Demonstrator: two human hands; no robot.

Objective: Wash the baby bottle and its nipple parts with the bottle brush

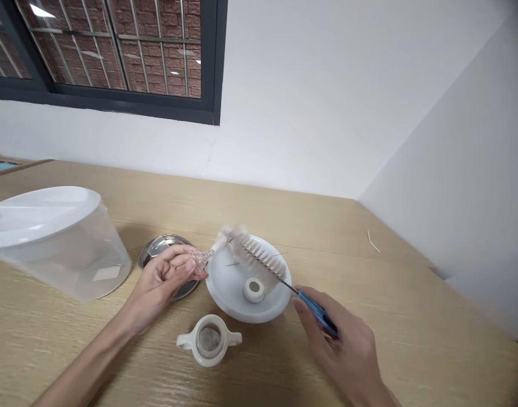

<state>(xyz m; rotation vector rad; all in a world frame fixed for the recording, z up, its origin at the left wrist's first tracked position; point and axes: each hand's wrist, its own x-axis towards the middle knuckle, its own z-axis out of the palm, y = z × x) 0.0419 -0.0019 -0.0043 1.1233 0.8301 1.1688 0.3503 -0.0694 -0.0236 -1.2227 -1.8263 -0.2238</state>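
Observation:
My right hand (344,339) is closed round the blue handle of a bottle brush (259,254). The brush's white bristles on a twisted wire slant up and left over a white bowl (225,302). Pinched in the fingers of my left hand (168,277) is a small clear, ribbed piece (202,260), whose exact kind I cannot make out. Its whitish end is close to the brush tip; blur hides whether they touch. A white ring (254,290) lies inside the bowl. Nearer me, a white two-handled bottle collar (209,340) rests on the table.
A large translucent plastic container (85,249) with a white rim stands at the left. Behind my left hand, a shiny metal dish (146,251) is partly covered. A thin pale strip (372,242) lies on the wooden table (411,316) at the right. Walls close the back and right.

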